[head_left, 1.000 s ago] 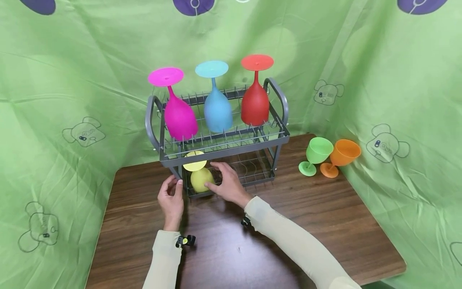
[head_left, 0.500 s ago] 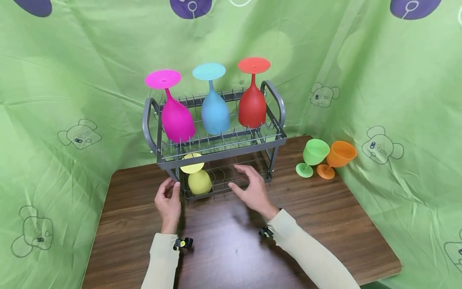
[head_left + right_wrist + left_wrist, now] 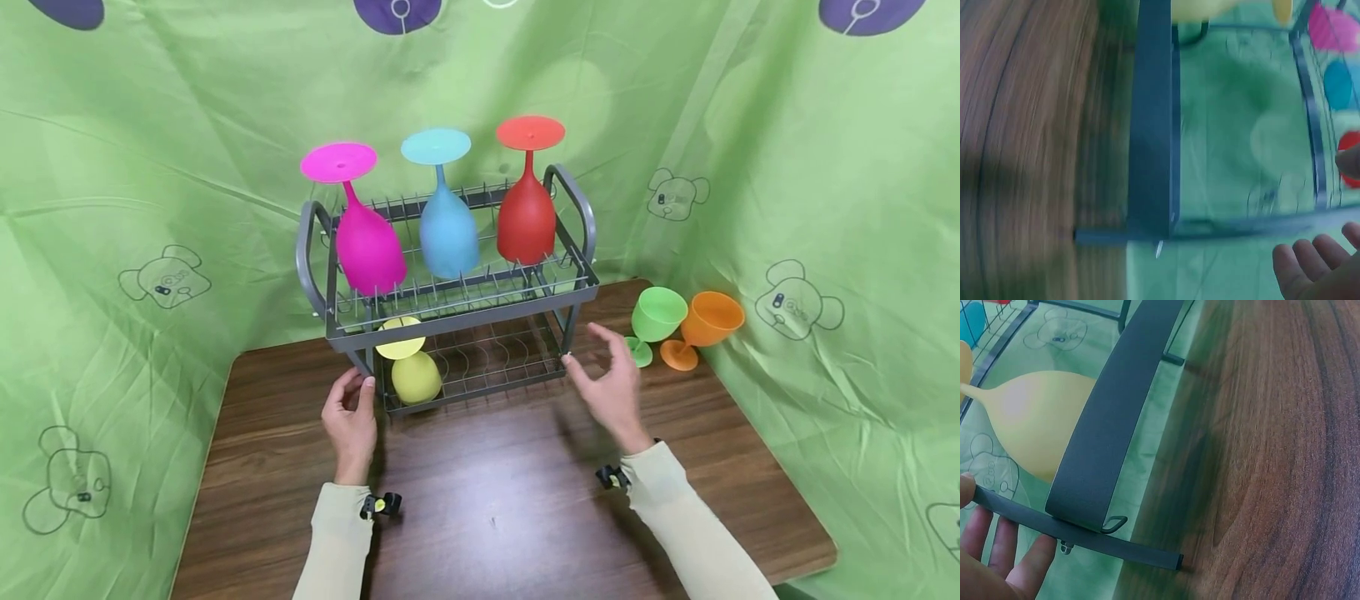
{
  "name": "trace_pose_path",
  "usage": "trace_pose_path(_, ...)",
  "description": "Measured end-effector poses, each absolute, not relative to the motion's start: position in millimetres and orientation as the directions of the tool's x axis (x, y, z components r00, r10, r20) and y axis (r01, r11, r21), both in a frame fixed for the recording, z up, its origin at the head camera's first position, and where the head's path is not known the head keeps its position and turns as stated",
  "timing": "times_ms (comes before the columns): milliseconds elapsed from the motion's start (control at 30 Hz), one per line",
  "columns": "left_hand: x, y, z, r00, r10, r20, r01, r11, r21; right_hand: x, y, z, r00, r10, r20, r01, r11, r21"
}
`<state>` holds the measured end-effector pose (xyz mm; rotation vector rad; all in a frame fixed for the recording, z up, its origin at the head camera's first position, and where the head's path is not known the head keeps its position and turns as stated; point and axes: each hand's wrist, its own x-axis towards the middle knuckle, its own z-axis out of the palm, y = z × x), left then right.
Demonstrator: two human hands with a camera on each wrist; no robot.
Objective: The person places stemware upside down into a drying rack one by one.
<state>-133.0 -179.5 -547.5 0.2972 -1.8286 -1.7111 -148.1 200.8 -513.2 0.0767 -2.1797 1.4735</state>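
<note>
A grey two-tier dish rack [image 3: 465,319] stands on the table. My left hand [image 3: 352,421] holds its left upright, with the thumb [image 3: 965,489] on one side and the fingers curled behind. Beside the right upright, my right hand [image 3: 613,387] has thumb and fingers spread apart and grips nothing. A yellow goblet [image 3: 416,377] sits upside down at the left of the lower tier. Upside down along the upper tier are a magenta goblet [image 3: 369,250], a blue goblet [image 3: 448,236] and a red goblet [image 3: 527,221].
To the rack's right, a green goblet [image 3: 659,315] and an orange goblet [image 3: 712,320] stand upright near the table's edge. Green printed cloth [image 3: 247,125] hangs around the back and sides. The brown wooden table [image 3: 480,500] extends in front of the rack.
My right hand has come off the yellow goblet and moved right, out to the rack's right upright. My left hand stays at the left upright; the yellow goblet stays in place.
</note>
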Motion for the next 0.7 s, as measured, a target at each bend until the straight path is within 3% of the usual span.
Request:
trace_pose_path(267, -131.0, -178.7, -543.6, -0.783, -0.545, 0.3, 0.258, 0.153, 0.954, -165.3, 253.2, -534.5, -0.763, 0.523, 0.38, -0.219, 0.344, -0.913)
trace_pose_path(700, -130.5, -179.4, -545.3, -0.788, -0.536, 0.303, 0.245, 0.178, 0.953, -186.5, 284.0, -554.0, -0.655, 0.679, 0.331, -0.123, 0.336, -0.934)
